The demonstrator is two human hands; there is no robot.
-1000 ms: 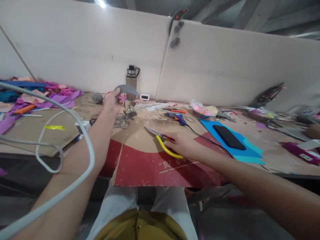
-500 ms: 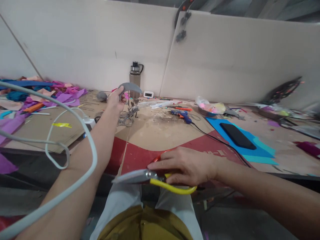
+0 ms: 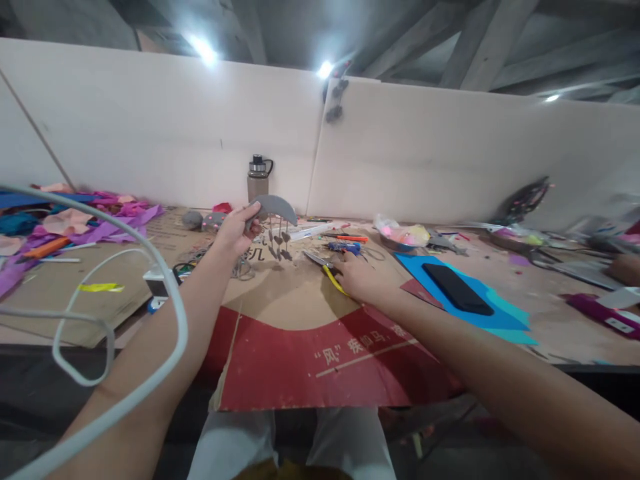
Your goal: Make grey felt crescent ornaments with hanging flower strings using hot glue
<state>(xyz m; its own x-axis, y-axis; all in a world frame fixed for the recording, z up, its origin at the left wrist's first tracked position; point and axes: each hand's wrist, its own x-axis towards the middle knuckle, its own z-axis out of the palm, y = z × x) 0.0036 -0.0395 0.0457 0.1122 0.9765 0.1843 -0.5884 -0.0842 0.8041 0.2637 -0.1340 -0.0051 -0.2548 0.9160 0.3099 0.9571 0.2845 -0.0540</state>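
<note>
The left hand (image 3: 240, 230) grips 1 gray crescent (image 3: 275, 207); the right hand (image 3: 356, 275) holds yellow-handled scissors (image 3: 334, 279) over the cardboard (image 3: 287, 303).

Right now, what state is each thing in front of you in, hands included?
Left hand, closed on grey crescent
Grey crescent, held up, strands dangling
Right hand, closed on scissors
Scissors, held; blade opening unclear
Bottle, upright, lid on
Phone, lying flat
Glue gun, lying down, partly hidden

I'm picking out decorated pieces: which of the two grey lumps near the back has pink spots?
The right lump, closer to the left hand; it shows pink spots, the other lump looks plain grey.
</note>
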